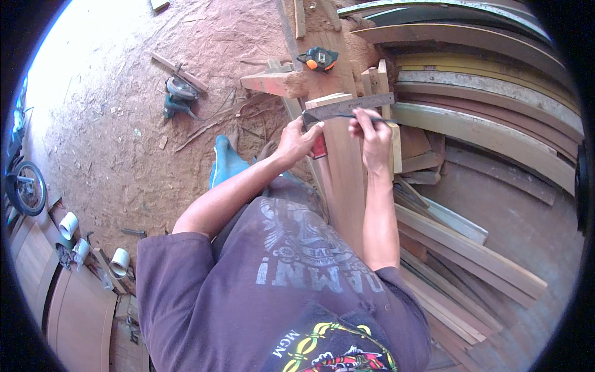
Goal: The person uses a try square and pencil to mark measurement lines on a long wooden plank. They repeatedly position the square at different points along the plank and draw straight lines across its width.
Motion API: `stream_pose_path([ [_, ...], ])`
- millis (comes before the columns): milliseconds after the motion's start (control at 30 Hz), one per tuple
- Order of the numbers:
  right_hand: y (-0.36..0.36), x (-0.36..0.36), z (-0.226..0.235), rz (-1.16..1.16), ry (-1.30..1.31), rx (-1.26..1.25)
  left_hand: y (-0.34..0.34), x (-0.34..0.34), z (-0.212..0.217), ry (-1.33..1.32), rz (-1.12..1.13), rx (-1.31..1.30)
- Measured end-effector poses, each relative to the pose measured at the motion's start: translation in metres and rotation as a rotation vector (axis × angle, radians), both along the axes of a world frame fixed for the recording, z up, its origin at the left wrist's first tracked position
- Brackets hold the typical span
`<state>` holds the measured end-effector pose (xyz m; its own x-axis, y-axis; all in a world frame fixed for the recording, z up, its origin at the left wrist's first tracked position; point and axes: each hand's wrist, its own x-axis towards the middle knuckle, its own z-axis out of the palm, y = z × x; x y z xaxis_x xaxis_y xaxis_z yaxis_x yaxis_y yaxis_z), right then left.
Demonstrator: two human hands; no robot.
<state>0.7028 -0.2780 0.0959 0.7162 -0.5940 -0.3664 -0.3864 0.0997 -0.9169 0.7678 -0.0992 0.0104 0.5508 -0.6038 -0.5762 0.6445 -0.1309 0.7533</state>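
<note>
A pale wooden board (344,180) runs away from my body at the centre. Across its far part lies the grey metal blade of a try square (365,103). My left hand (296,142) is closed on the square at the board's left edge, where a red part shows beneath the fingers. Over the board's right side, my right hand (372,131) pinches a dark, thin pencil (344,115). Its front end lies along the near edge of the blade; whether the tip touches the wood is too small to tell.
Beyond the square sits a black and orange tape measure (319,59). A circular saw (180,93) lies on the dusty ground at the left. Long boards (483,130) are stacked along the right. White cups (119,261) and a wheel (28,188) are at the far left.
</note>
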Motion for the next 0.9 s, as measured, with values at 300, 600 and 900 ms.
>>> stream_pose_path([
  [300,-0.017,0.056,-0.020,0.279,0.171,-0.161,-0.003,-0.006,-0.012,-0.081,0.027,0.022],
  [600,-0.056,0.057,0.002,0.430,0.205,-0.991,-0.002,-0.005,-0.005,-0.059,0.055,0.052],
  [900,0.048,0.054,0.000,0.677,-0.015,-0.815,-0.002,-0.006,-0.017,-0.024,0.056,0.026],
])
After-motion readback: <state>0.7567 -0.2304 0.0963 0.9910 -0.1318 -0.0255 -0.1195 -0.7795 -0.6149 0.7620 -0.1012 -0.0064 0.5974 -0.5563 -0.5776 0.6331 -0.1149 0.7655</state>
